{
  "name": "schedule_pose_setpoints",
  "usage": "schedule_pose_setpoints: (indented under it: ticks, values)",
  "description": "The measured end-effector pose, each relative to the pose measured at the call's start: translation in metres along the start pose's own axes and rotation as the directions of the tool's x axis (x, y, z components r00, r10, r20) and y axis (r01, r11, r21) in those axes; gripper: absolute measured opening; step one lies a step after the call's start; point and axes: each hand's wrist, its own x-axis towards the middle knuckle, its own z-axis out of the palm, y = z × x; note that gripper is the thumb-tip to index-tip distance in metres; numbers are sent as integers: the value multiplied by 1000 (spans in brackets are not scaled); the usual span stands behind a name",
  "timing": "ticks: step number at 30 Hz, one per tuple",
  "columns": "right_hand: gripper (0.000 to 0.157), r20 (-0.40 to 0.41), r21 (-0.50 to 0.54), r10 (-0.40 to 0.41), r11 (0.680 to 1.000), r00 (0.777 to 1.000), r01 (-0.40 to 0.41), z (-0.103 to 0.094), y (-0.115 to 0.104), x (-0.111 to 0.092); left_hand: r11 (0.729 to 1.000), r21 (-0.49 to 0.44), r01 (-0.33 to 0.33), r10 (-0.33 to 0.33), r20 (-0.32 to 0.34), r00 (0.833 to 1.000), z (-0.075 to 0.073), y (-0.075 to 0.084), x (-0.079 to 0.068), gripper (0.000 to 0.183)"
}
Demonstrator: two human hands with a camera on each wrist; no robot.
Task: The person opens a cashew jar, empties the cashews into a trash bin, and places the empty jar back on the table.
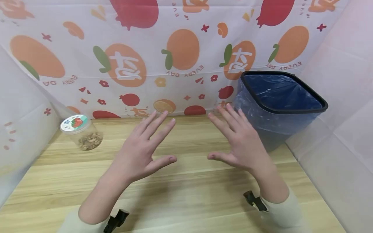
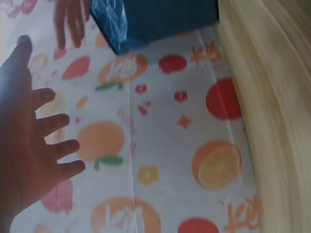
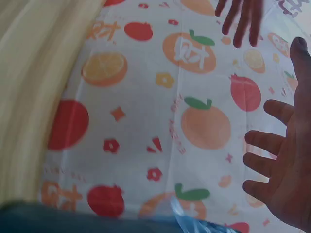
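Note:
Both hands hover above the wooden table with fingers spread and nothing in them. My left hand (image 1: pixel 140 149) is left of the middle, its thumb pointing toward the other hand. To its left stands a clear plastic jar (image 1: pixel 84 132) with a green and white lid, partly filled with brown pieces that look like nuts. My right hand (image 1: pixel 243 140) is on the right, in front of a bin (image 1: pixel 279 126) lined with a blue bag and ringed by a black rim. In the left wrist view the left hand's fingers (image 2: pixel 58 145) are extended; the right wrist view shows the right hand's fingers (image 3: pixel 265 150) likewise straight.
A fruit-printed white sheet (image 1: pixel 163 77) hangs behind the table (image 1: pixel 186 191), with pale sheets along both sides. The bin occupies the back right corner and the jar the back left. Each sleeve carries a small black clip (image 1: pixel 116 220).

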Motion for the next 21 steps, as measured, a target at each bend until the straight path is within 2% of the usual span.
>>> schedule_pose_setpoints:
  ticks: [6, 14, 21]
  values:
    - [77, -26, -53, -9, 999, 1000, 8, -24, 14, 3, 997, -28, -78, 78, -27, 997, 3, 14, 26, 82]
    - [83, -42, -107, -1, 994, 999, -4, -51, 34, 0, 988, 0, -154, 154, -25, 988, 7, 25, 55, 80]
    - [86, -12, -131, 70, 989, 997, -71, -63, 53, -8, 982, 49, -182, 181, 26, 983, 15, 33, 76, 83]
